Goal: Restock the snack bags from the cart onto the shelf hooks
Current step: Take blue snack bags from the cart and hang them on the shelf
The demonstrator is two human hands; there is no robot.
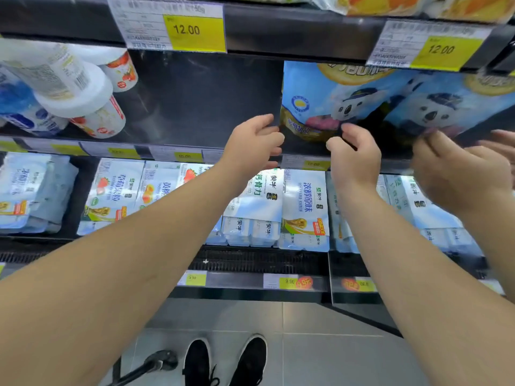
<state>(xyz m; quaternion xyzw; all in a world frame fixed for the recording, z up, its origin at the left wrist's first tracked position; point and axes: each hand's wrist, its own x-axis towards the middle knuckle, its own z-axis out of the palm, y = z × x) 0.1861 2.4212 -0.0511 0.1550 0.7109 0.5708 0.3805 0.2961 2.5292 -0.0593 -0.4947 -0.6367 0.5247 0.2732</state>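
Fingers of both hands, left hand (255,140) and right hand (355,156), pinch the blue snack bag (320,101); yogurt packs (305,207) below.

Head camera, one wide-angle view, close to a store shelf.

It looks forward and steeply down from the person's head: price rails (278,32) fill the top edge, both forearms reach away from the lens mid-frame, and the floor (320,358) with the person's shoes (225,360) lies at the bottom.

Both bare forearms reach forward and up; the left hand (255,142) and right hand (355,157) are raised side by side, fingers curled, thumbs toward each other.
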